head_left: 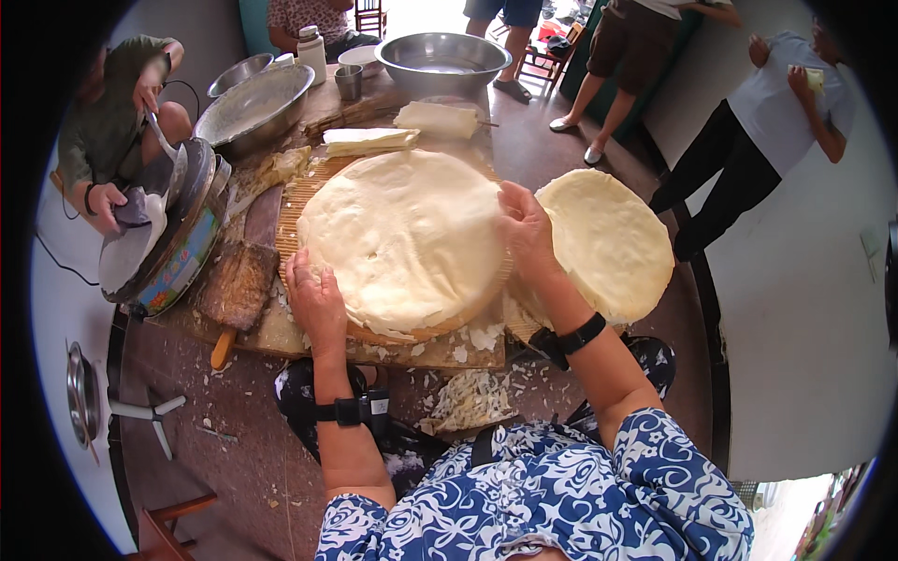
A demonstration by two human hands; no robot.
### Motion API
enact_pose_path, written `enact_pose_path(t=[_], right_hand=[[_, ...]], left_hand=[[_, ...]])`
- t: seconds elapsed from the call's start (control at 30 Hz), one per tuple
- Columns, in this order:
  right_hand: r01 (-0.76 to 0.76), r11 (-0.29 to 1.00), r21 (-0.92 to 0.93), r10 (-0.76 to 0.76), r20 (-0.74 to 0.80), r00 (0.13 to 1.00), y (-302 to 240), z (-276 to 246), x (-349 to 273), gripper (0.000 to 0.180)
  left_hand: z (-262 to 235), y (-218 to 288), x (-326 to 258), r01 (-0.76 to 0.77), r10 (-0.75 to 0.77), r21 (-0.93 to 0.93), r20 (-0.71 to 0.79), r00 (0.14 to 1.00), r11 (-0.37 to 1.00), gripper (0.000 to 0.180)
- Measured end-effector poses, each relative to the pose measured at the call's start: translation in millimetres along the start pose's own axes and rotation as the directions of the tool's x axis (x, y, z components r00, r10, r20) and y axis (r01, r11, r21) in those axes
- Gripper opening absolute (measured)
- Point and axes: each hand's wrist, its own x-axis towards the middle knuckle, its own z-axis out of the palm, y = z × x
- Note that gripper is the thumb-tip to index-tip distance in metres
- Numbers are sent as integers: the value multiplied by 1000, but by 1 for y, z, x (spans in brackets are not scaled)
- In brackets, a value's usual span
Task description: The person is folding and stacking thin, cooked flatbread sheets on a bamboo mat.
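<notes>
A large round pale flatbread [402, 238] lies in front of me on a round slatted mat, its surface wrinkled in places and its lower edge ragged. My left hand [316, 297] is at its near left edge, fingers bent in against the rim. At the right edge, my right hand [526, 224] pinches the rim between thumb and fingers; the sheet is slightly blurred there. Just right of that hand is a second round flatbread [608, 245], with browned edges. Folded pale sheets [371, 140] and a rolled sheet [436, 120] lie beyond the mat.
At left, a person's hand [108, 204] touches a tilted round griddle [196, 220]. A flat scraper with an orange handle [223, 348] lies nearby. Metal basins [443, 64] stand at the back. Dough scraps [472, 397] lie below the table edge. Several people stand or sit beyond.
</notes>
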Motion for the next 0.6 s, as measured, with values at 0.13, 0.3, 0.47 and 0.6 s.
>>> enact_pose_path(t=[0.13,0.3,0.47,0.6], right_hand=[[120,993,-10,-118,89,989,-2,2,-2,52],[47,913,-404,-27,53,998,21,-3,4,38],[245,673,-697,-248,99,964,0,1,12,31],[239,706,-667,-170,167,971,8,12,43,36]], left_hand=[[0,-6,-1,-8,8,-1,-17,1000,1000,42],[2,-4,-3,-33,33,28,4,999,999,40],[0,-3,-1,-41,41,51,-4,999,998,37],[2,-3,3,-81,82,70,-7,997,994,37]])
